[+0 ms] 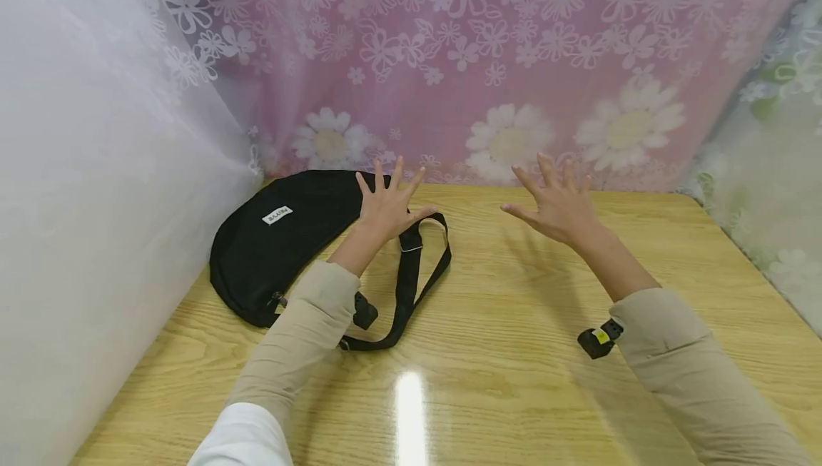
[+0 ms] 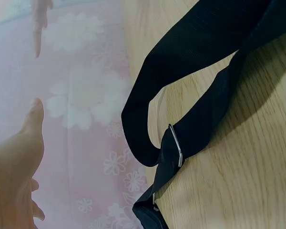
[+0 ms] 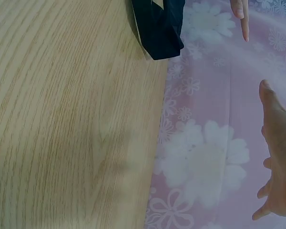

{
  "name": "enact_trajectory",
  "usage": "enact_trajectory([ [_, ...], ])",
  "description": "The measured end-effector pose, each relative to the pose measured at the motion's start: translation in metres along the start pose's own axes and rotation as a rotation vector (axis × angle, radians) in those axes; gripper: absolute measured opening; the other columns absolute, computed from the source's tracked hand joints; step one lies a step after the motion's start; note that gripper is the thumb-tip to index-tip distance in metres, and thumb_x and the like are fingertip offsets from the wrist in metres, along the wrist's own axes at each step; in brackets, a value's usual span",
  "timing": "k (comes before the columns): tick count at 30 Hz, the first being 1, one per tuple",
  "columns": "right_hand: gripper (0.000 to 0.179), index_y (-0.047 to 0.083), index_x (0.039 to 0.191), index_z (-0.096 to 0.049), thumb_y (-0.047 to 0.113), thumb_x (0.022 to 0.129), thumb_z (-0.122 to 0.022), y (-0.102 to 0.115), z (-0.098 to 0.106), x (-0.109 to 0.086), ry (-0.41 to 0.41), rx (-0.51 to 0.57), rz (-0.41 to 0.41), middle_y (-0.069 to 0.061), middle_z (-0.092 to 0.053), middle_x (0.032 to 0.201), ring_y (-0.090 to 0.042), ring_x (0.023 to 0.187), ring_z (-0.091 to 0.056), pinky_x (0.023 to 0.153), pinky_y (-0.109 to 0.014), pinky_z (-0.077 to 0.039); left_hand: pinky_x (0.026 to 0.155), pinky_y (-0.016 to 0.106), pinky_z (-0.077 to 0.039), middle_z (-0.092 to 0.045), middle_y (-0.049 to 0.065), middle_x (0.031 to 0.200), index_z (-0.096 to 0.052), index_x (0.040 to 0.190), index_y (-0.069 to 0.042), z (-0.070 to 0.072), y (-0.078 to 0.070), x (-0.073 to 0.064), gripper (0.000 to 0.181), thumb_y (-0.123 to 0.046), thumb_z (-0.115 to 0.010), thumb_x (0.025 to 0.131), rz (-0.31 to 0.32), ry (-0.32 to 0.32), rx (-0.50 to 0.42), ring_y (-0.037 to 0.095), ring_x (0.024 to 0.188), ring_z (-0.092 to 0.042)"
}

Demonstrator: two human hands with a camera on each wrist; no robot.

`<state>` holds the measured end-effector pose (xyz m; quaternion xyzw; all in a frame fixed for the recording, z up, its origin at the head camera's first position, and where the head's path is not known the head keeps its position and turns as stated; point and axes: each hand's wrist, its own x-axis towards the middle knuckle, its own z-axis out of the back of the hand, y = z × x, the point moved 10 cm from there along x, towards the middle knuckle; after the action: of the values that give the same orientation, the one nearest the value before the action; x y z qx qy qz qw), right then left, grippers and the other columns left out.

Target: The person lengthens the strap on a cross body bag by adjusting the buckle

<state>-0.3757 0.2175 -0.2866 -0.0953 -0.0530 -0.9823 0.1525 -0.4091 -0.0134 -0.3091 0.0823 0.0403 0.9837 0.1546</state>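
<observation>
A black crescent-shaped waist bag (image 1: 295, 237) with a small white label (image 1: 277, 215) lies on the left part of the table. Its black strap (image 1: 406, 287) loops out to the right, and a metal slider (image 2: 175, 145) shows on it in the left wrist view. My left hand (image 1: 387, 210), fingers spread, is held over the bag's right end and hides part of it; nothing is in its grasp. Well to the right of the strap, my right hand (image 1: 560, 208) also has its fingers spread and holds nothing.
The wooden table (image 1: 501, 380) runs back to a pink floral curtain (image 1: 437, 95). A white sheet (image 1: 96, 166) hangs along the left side, and a flowered curtain (image 1: 783, 166) borders the right. Small black cameras (image 1: 597, 341) are worn at the wrists.
</observation>
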Motion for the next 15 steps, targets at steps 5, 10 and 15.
enact_trajectory([
  [5, 0.079, 0.025, 0.149, -0.014, 0.069, 0.086, -0.034, 0.004, 0.004, 0.0, 0.0, -0.011, 0.003, -0.018, 0.003, 0.151, -0.047, 0.127, 0.018, 0.09, -0.071, 0.009, 0.096, 0.068, 0.002, 0.011, 0.007, 0.151, 0.006, 0.145, -0.038, 0.004, 0.001, -0.002, 0.078, -0.075, -0.023, 0.083, -0.003, -0.008, 0.019, 0.044, 0.131, 0.012],
  [10, 0.079, 0.027, 0.149, -0.012, 0.069, 0.086, -0.033, 0.009, 0.002, 0.002, 0.018, 0.004, -0.003, -0.015, 0.006, 0.151, -0.046, 0.127, 0.019, 0.091, -0.07, 0.008, 0.096, 0.068, 0.002, 0.01, 0.007, 0.152, 0.004, 0.146, -0.037, 0.006, 0.007, -0.006, 0.079, -0.074, -0.025, 0.083, 0.0, -0.004, 0.02, 0.044, 0.132, 0.011],
  [15, 0.079, 0.029, 0.149, -0.01, 0.071, 0.085, -0.032, 0.019, 0.002, 0.008, 0.034, 0.007, 0.008, -0.012, 0.009, 0.151, -0.048, 0.128, 0.015, 0.09, -0.073, -0.002, 0.095, 0.068, 0.003, 0.01, 0.008, 0.152, 0.003, 0.147, -0.035, 0.012, 0.02, -0.013, 0.081, -0.076, -0.023, 0.082, 0.011, 0.0, 0.033, 0.044, 0.132, 0.01],
])
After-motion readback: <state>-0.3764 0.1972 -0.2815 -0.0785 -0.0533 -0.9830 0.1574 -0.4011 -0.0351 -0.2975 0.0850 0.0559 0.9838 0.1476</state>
